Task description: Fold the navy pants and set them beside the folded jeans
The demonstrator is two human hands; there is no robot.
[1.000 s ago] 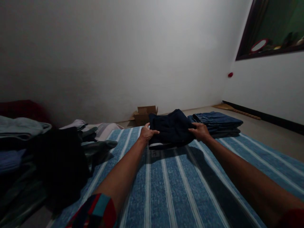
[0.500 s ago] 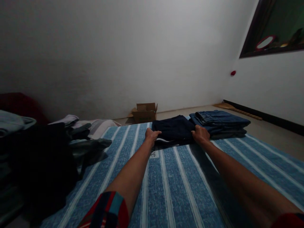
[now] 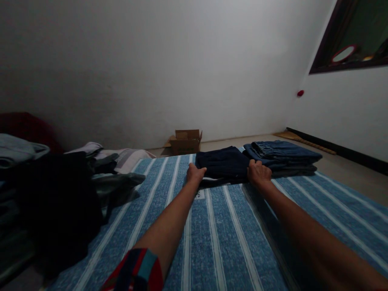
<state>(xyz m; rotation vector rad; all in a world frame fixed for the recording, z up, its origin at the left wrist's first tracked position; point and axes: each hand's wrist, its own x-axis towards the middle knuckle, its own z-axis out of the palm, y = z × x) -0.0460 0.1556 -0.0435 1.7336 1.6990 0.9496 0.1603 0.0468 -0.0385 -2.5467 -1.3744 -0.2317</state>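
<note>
A folded dark navy garment lies on the far part of the blue-and-white striped bedsheet, on top of other dark folded cloth. My left hand is closed on its near left corner, thumb toward the cloth. At the near right corner my right hand grips the same garment, its fingers curled over the edge. Both arms reach straight forward. Just to the right of my right hand sits a stack of folded blue jeans, with darker folded clothes beneath.
A loose heap of dark clothes spreads along the left side, with a pale striped cloth behind it. Beyond the far edge an open cardboard box stands by the wall. A dark-framed window or opening is at upper right.
The view has turned slightly left. Both hands keep hold of the garment's two near corners, and it lies in about the same place.
</note>
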